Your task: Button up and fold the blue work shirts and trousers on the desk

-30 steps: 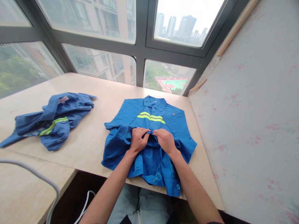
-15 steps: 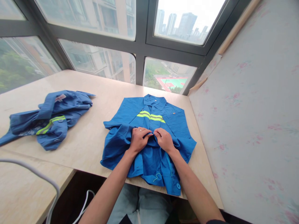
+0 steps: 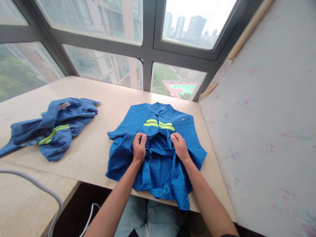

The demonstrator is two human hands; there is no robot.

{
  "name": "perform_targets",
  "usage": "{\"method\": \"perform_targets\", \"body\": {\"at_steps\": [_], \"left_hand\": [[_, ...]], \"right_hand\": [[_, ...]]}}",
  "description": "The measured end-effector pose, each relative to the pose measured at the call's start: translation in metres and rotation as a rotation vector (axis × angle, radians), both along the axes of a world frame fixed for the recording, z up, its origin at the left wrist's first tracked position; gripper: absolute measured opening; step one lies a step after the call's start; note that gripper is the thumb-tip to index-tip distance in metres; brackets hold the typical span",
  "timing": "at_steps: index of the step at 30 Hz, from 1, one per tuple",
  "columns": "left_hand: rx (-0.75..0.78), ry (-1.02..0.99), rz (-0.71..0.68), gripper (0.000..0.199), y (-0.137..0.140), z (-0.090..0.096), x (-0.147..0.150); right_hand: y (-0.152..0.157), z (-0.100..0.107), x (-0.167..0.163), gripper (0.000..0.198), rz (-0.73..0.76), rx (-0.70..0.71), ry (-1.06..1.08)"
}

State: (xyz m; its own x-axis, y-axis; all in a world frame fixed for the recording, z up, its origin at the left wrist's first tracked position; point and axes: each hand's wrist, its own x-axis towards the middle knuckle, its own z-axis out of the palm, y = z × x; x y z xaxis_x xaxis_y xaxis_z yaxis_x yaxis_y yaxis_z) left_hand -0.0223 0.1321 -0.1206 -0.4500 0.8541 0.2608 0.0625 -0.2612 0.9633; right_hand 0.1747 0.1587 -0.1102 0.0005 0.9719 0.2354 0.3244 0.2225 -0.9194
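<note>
Sweeping in from far left, past a grey cable (image 3: 34, 180) curving over the near corner, and straight onto a crumpled blue garment (image 3: 74, 120) with a yellow-green band (image 3: 53, 134), lying on the tabletop (image 3: 98, 144) well apart from both hands. Across now to the left hand (image 3: 139, 148), with grip curled closed around one front edge of the blue jacket (image 3: 159, 158), thumb uppermost. Laid out on the same tabletop, collar (image 3: 169, 111) toward the window (image 3: 148, 49), lower front parted between both hands, showing the inside. On to the right hand (image 3: 179, 144), with grip closed too, holding the opposite front edge. Reaching, just beyond, a likely chest pocket (image 3: 184, 122) with a small orange tag (image 3: 183, 119); cannot tell the contents, hidden from here. Then over to the flowered wall (image 3: 266, 115) beside the tabletop.
</note>
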Motion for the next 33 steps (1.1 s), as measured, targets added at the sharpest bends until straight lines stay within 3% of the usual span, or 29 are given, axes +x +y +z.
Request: {"method": "perform_targets", "body": {"at_steps": [3, 6, 9, 13, 16, 17, 21, 25, 29, 33], "left_hand": [[-0.007, -0.094, 0.171, 0.030, 0.002, 0.000, -0.005], [-0.010, -0.017, 0.266, 0.030, 0.003, -0.002, -0.009], [-0.040, 0.298, 0.184, 0.025, 0.000, -0.005, -0.009], [-0.156, 0.877, -0.014, 0.008, -0.008, -0.004, -0.005], [-0.115, 1.106, -0.043, 0.025, -0.010, 0.004, -0.001], [-0.067, 1.142, -0.068, 0.029, -0.009, 0.008, 0.000], [0.094, 1.221, -0.251, 0.037, 0.008, 0.018, 0.003], [-0.012, 1.265, -0.315, 0.036, 0.029, 0.012, 0.005], [-0.100, 1.242, -0.280, 0.026, 0.039, 0.002, 0.002], [-0.070, 1.176, -0.274, 0.015, 0.042, -0.004, -0.002]], "right_hand": [[0.006, 0.009, 0.018, 0.032, -0.086, -0.091, 0.252], [0.009, 0.017, 0.031, 0.037, -0.018, -0.182, 0.300], [0.008, 0.022, 0.039, 0.033, 0.069, -0.157, 0.131], [0.003, 0.022, 0.043, 0.025, 0.082, -0.015, -0.300], [-0.002, 0.025, 0.041, 0.015, 0.036, 0.151, -0.488], [-0.004, 0.027, 0.040, 0.021, 0.050, 0.217, -0.512], [-0.010, 0.039, 0.022, 0.044, 0.306, 0.410, -0.507], [-0.003, 0.046, -0.006, 0.036, 0.511, 0.365, -0.660], [0.019, 0.039, -0.021, 0.028, 0.487, 0.266, -0.889], [0.036, 0.024, -0.024, 0.025, 0.385, 0.213, -0.924]]}}
